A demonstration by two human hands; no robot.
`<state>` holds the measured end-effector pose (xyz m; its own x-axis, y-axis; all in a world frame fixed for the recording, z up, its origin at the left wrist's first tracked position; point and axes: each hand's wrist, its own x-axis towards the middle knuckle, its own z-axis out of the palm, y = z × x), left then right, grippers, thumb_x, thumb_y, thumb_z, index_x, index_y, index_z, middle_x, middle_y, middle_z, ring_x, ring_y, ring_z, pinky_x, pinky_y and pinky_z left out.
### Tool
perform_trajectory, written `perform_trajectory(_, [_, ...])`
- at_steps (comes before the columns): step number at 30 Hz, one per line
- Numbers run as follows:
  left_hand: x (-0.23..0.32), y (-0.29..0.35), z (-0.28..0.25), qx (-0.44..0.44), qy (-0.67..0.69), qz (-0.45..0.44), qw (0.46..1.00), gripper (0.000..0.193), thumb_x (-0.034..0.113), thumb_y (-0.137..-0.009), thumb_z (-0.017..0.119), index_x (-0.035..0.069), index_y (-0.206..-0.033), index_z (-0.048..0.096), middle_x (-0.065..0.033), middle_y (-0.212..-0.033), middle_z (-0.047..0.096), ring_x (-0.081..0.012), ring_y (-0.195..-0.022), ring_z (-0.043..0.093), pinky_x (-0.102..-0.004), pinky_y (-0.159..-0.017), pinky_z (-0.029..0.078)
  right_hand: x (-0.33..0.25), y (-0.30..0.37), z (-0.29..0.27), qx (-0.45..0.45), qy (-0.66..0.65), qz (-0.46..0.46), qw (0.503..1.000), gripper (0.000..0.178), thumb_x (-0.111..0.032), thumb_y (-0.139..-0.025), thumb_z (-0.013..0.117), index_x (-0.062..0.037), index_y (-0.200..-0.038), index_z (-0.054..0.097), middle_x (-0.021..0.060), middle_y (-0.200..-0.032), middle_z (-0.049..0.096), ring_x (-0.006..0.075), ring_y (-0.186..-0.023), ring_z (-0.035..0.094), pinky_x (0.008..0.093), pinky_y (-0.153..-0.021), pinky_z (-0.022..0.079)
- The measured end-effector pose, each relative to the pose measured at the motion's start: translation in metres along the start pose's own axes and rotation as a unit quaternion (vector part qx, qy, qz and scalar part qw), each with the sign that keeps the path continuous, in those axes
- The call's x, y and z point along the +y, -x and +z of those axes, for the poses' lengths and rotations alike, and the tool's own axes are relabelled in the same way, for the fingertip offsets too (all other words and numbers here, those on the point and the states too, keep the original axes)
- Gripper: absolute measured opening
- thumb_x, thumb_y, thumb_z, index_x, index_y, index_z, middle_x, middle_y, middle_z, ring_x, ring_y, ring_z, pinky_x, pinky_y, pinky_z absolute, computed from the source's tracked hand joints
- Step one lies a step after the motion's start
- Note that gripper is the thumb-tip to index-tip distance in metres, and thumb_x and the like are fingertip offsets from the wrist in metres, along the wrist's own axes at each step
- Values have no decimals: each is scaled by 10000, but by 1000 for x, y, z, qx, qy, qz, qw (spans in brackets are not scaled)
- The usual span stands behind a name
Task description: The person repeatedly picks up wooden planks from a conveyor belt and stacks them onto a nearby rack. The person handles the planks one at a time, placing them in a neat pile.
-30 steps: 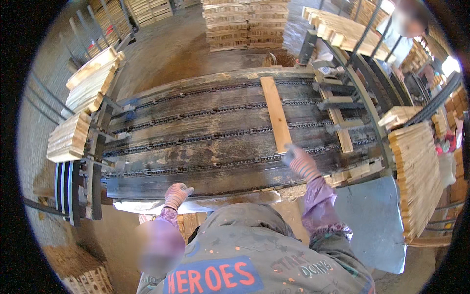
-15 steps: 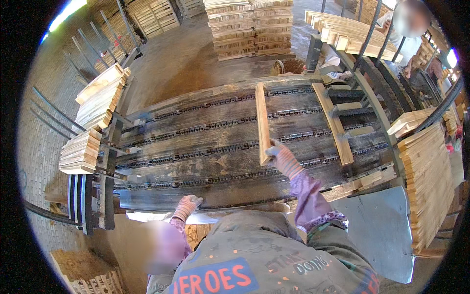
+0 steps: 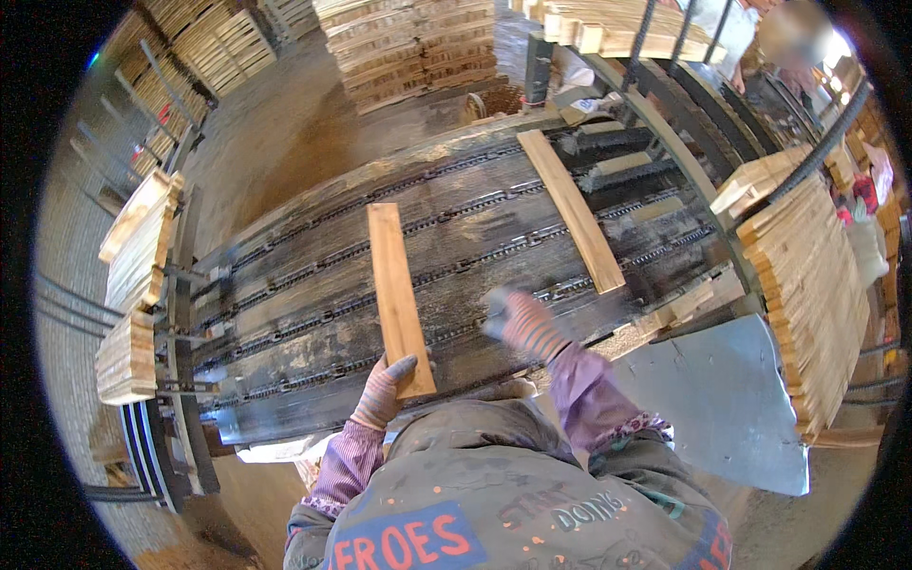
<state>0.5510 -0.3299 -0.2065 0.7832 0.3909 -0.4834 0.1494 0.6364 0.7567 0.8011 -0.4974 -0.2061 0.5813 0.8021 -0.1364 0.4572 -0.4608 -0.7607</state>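
Note:
My left hand (image 3: 382,391), in a striped glove with grey fingertips, grips the near end of a flat wooden board (image 3: 391,275). The thumb lies across the board's upper face. This board stretches away from me over the dark chain conveyor (image 3: 285,351). To its right, apart from any board, is my right hand (image 3: 522,323) in a similar glove; its fingers are smeared by motion. A second wooden board (image 3: 573,214) lies across the chains farther right, beyond my right hand.
Stacked boards (image 3: 141,252) stand in a rack at the left. On the right are a tall board stack (image 3: 807,294), a grey metal sheet (image 3: 717,399) and curved dark bars. A large wood pile (image 3: 408,47) stands beyond the conveyor. Another person (image 3: 793,43) is at the far right.
The near board has shifted left and passed from my right hand to my left. My right hand has let go. The second board sits farther left in view, which has also shifted.

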Motion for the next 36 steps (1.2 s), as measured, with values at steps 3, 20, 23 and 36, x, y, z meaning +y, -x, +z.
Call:
perform_trajectory(3, [1, 5, -11, 13, -47, 2, 999, 491, 272, -932, 739, 18, -1321, 581, -114, -1137, 713, -231, -1003, 711, -395, -852, 603, 60, -22, -61, 66, 268, 225, 934, 827, -513, -785, 797, -252, -1496, 464, 155, -1411, 587, 382, -1301, 562, 553, -1067, 447])
perform_trajectory(20, [19, 10, 24, -8, -68, -12, 998, 500, 301, -940, 729, 13, -1321, 581, -88, -1152, 691, -212, -1004, 700, -375, -870, 592, 51, -21, -33, -54, -669, 110, 733, 544, -124, -881, 746, -4, -1376, 554, 121, -1244, 683, 316, -1129, 698, 502, -949, 613])
perform_trajectory(23, [25, 11, 30, -3, -65, 3, 998, 488, 282, -951, 719, 16, -1329, 565, -99, -1153, 688, -215, -1001, 701, -380, -854, 600, 43, -20, -20, -83, -669, 88, 734, 574, -101, -892, 735, 7, -1414, 522, 112, -1282, 668, 268, -1171, 679, 443, -992, 595])
perform_trajectory(36, [26, 2, 24, 50, -29, 42, 997, 457, 213, -971, 721, 70, -1370, 548, -35, -1128, 665, -148, -992, 668, -337, -840, 587, -22, -2, 30, -139, -359, -37, 922, 647, -207, -944, 722, 21, -1492, 466, 161, -1322, 662, 213, -1221, 620, 361, -1055, 490])
